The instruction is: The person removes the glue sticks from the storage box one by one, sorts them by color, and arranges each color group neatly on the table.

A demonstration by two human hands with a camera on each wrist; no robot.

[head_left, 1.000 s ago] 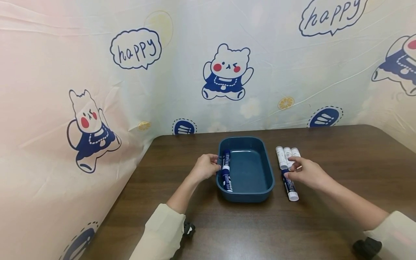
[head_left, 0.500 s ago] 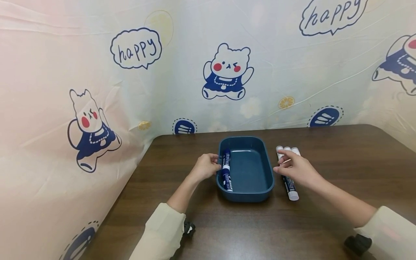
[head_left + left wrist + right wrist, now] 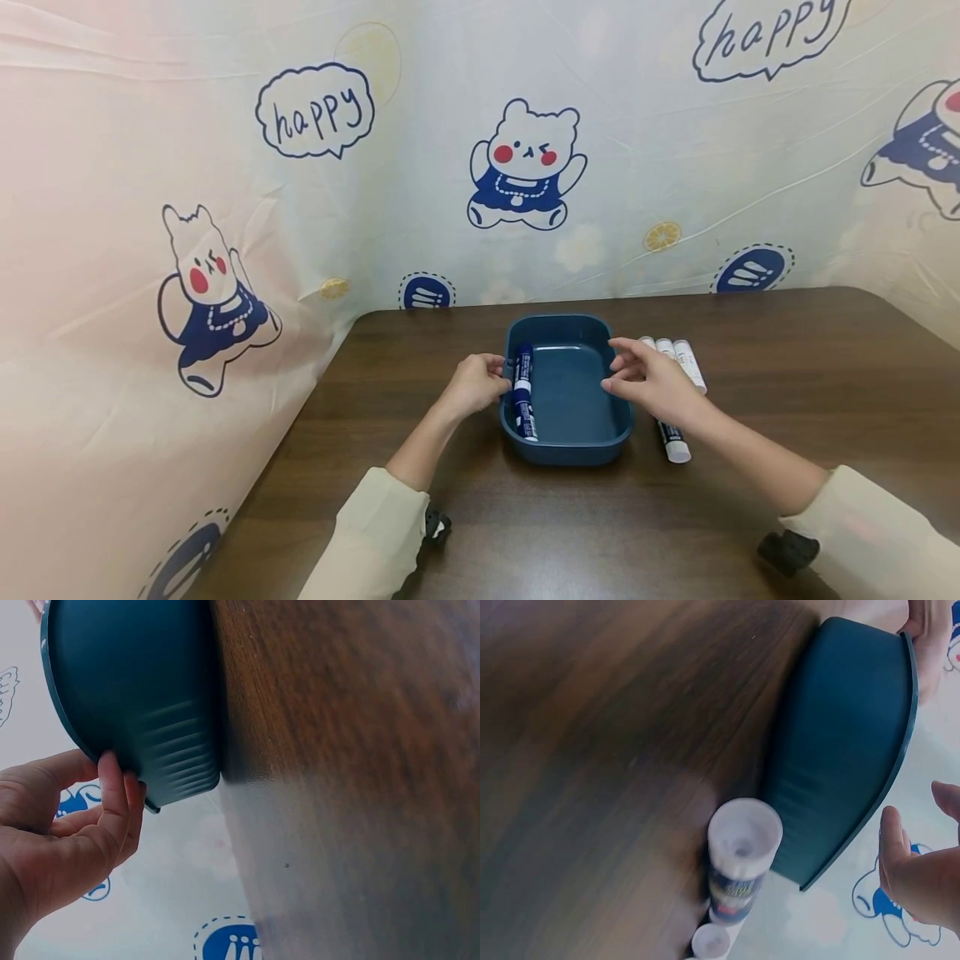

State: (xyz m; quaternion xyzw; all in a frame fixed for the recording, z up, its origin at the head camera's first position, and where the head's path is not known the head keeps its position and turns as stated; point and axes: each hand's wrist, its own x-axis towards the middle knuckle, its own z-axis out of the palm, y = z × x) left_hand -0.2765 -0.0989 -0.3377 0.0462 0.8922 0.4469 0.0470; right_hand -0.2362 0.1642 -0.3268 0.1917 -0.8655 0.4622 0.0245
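Your left hand (image 3: 474,387): pinches bin (image 3: 572,455) rim; brace lightly, no tilt. Your right hand (image 3: 656,386): nothing grasped, fingers loosely parted over bin's right side; steer clear of markers (image 3: 691,365) alongside.

Dark wooden table (image 3: 570,517), pale cloth (image 3: 427,179) behind it, printed cartoon bears (image 3: 527,167), "happy" bubbles (image 3: 315,112), orange slices (image 3: 662,237)

Teal tray (image 3: 573,454), navy-and-white markers (image 3: 525,414), brown wood-grain table (image 3: 562,533), pale bear-print cloth (image 3: 630,167)

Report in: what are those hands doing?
Left hand pinching blue tray by rim. Right hand holding nothing, over tray's right edge. Blue markers inside, along left wall. Nothing visibly blocking.
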